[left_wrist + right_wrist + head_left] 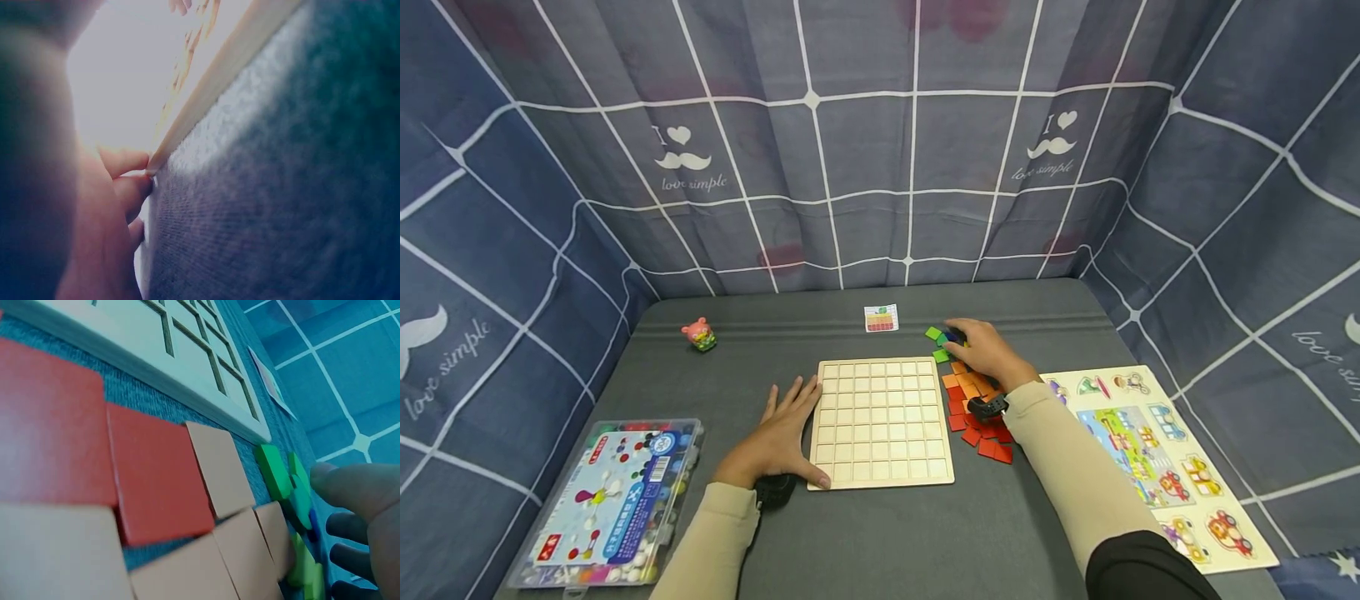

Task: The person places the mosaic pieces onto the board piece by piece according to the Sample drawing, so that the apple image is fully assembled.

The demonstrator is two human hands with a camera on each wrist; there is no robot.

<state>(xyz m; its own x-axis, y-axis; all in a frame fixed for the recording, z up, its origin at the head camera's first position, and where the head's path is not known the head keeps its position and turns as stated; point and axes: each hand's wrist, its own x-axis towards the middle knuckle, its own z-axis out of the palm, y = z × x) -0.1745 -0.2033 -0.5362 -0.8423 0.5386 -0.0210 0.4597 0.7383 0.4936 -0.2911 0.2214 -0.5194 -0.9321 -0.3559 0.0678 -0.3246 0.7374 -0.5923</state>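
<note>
- green tiles [937,343] beside the board's [880,421] far right corner: right hand [988,354] rests loosely over them, gripping nothing yet; pinch one only.
- left hand [778,433] lies flat, fingers straight, steadying the board's left edge; keep pressing.

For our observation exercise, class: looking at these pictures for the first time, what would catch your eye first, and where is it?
First, the pale wooden grid board at the table's middle, its squares all bare. Next, the bright square tiles piled just right of it, red nearest, orange and green farther back, with the right hand reaching over the far green ones. The left hand rests flat at the board's left edge.
</note>
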